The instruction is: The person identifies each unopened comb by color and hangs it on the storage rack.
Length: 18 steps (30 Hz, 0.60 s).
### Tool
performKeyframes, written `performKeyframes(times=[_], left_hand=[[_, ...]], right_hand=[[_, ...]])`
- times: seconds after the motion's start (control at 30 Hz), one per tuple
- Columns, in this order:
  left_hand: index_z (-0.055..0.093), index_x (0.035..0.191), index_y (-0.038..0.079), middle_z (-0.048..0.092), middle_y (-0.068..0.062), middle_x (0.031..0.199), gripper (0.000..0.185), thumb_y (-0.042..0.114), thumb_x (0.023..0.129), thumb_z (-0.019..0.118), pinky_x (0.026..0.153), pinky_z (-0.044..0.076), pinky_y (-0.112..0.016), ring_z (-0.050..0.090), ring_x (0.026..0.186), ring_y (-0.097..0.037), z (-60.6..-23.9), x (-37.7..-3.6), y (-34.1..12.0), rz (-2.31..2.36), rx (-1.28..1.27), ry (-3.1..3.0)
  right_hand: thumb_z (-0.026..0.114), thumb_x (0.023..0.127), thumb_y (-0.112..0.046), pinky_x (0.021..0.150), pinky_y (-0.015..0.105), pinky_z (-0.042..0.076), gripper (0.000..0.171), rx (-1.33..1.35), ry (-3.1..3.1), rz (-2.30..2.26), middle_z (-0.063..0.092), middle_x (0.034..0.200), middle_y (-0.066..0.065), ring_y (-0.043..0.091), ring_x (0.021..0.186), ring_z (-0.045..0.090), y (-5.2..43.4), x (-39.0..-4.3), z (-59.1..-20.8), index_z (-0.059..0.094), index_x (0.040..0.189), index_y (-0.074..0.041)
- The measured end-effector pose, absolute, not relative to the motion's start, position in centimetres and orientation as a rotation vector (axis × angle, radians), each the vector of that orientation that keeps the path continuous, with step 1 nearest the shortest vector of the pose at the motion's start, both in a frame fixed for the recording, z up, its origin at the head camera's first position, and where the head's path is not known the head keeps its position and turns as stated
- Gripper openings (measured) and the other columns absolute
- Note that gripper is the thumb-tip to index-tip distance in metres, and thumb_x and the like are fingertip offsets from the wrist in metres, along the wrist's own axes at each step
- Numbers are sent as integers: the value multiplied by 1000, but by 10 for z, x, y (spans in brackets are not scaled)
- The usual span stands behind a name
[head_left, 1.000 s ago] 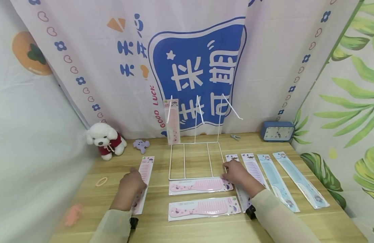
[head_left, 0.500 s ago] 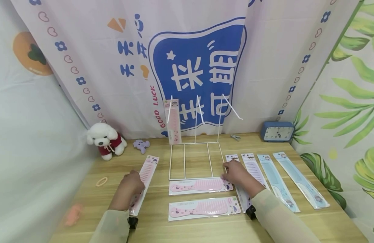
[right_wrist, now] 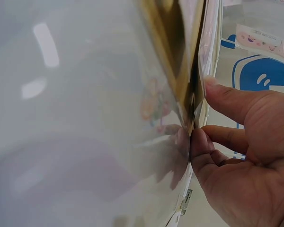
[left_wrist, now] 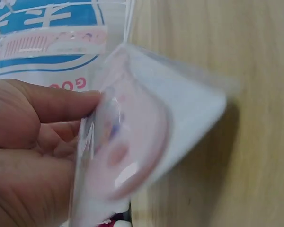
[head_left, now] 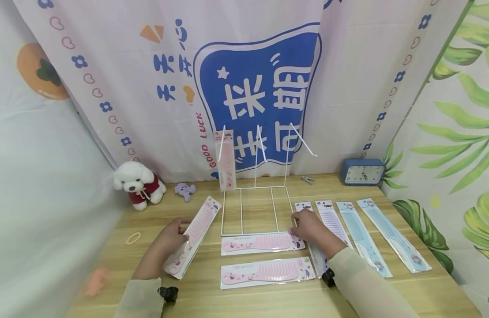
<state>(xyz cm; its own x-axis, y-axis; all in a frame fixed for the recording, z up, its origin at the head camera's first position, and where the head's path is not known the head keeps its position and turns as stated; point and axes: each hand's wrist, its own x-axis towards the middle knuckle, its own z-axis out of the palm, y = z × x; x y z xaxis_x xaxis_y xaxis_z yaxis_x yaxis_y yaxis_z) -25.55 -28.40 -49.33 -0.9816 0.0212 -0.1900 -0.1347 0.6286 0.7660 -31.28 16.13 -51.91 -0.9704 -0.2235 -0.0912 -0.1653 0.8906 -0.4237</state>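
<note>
A wooden counter (head_left: 268, 300) is seen from above, w/ a printed curtain (head_left: 252, 79) hung behind it. The left hand (head_left: 165, 243) is shown at the counter's left-centre, its fingers (left_wrist: 61, 106) clamped on a packaged pink comb (head_left: 193, 236); the pack is raised at an angle off the counter, top end tilted toward a white wire rack (head_left: 255, 207), just left of the rack's base. In the left wrist view the pack's rounded lower end is seen blurred, pinched between thumb and fingers. The right hand (head_left: 308, 226) is rested at the rack's front right corner, fingers (right_wrist: 227, 101) curled and pressed to the edge of a clear-wrapped pack; whether that pack is truly gripped cannot be told. A second pink comb pack (head_left: 262, 243) is laid crosswise just in front of the rack, touching the right hand's side, and a third (head_left: 266, 272) lies crosswise nearer the viewer. To the right, approx. side by side, two pink-toned packs (head_left: 331, 218) and two blue comb packs (head_left: 381, 234) are laid lengthwise. One more pink pack (head_left: 225, 159) is hung on the rack's left hook. At the back a white plush dog (head_left: 138, 182), a small purple toy (head_left: 185, 191) and a blue clock (head_left: 362, 172) are set; a hair tie (head_left: 133, 238) lies at far left.
</note>
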Motion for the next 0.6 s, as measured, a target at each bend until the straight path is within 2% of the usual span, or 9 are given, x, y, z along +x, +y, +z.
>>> performKeyframes(times=[0.07, 0.13, 0.3, 0.47, 0.6], left_hand=[[50, 154, 0, 65, -21, 116, 57, -7, 98, 58, 81, 54, -33, 62, 102, -29, -490, -255, -285, 1308, -84, 2652], [49, 154, 5, 64, -20, 120, 55, -6, 101, 57, 82, 51, -31, 61, 105, -28, -485, -254, -286, 1356, -75, 2633], [39, 156, 12, 60, -26, 138, 50, -4, 109, 50, 87, 56, -33, 63, 115, -28, -473, -252, -286, 1612, -12, 2496], [36, 148, 11, 56, -23, 139, 44, -8, 110, 47, 91, 61, -34, 61, 118, -24, -464, -250, -278, 1847, 130, 2343], [34, 143, 7, 55, -22, 138, 40, -8, 109, 48, 96, 61, -34, 60, 120, -22, -457, -246, -268, 1939, 314, 2293]], right_hand=[[86, 95, -20, 89, 45, 60, 44, -310, 2924, -630, 73, 107, 13, 23, 92, 63, 161, -313, -519, 74, 132, 0], [86, 95, -20, 88, 45, 60, 45, -312, 2924, -622, 73, 107, 13, 22, 90, 62, 161, -313, -520, 74, 132, 0], [86, 94, -20, 93, 47, 61, 50, -304, 2919, -621, 74, 114, 17, 23, 95, 64, 161, -313, -520, 72, 137, 1], [86, 95, -20, 93, 48, 61, 51, -294, 2918, -630, 74, 116, 18, 24, 97, 64, 162, -313, -521, 72, 139, 1], [86, 94, -20, 92, 47, 61, 50, -292, 2919, -636, 74, 114, 17, 24, 95, 63, 162, -314, -522, 72, 138, 1]])
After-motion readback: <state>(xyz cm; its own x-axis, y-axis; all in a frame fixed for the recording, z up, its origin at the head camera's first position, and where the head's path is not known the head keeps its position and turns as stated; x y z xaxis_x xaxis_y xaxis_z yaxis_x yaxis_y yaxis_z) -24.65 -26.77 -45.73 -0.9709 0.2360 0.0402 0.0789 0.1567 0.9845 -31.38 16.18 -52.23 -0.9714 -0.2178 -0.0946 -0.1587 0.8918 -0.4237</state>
